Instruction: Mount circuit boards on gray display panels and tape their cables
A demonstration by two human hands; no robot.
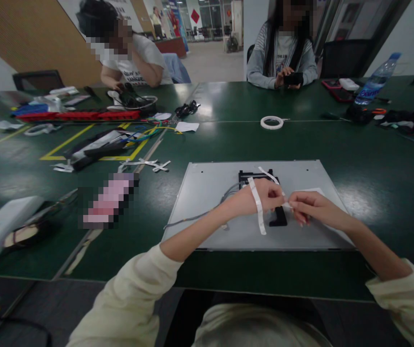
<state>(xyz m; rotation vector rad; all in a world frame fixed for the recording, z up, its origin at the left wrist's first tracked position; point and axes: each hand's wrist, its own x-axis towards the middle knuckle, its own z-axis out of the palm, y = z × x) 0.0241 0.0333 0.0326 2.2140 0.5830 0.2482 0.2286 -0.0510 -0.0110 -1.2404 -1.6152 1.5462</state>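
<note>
- Left hand [269,193]: fingertips close together, narrow pinch on one end of a small white strip [287,205].
- Right hand [310,206]: narrow pinch too, at the strip's other side; exact finger contact too blurred to tell.
- Strip is above the grey panel [207,193], right of the black bracket [281,217]; panel lies flat on the green table [225,144], just in from its near edge.
- Good handling: pinch only the strip's very ends, light tension, no twist; slack probably lets it fold onto itself.
- Longer white strip [256,205] lies across the left wrist; low wrist motion could drag it onto the panel, so lift before turning.
- Another strip [267,174] sits by the bracket's far side; clear it with the knuckles.
- Grey cable [207,214] runs from the bracket toward the panel's left edge; forearm better held above it.
- Tape roll [272,122] is beyond the panel's far edge.
</note>
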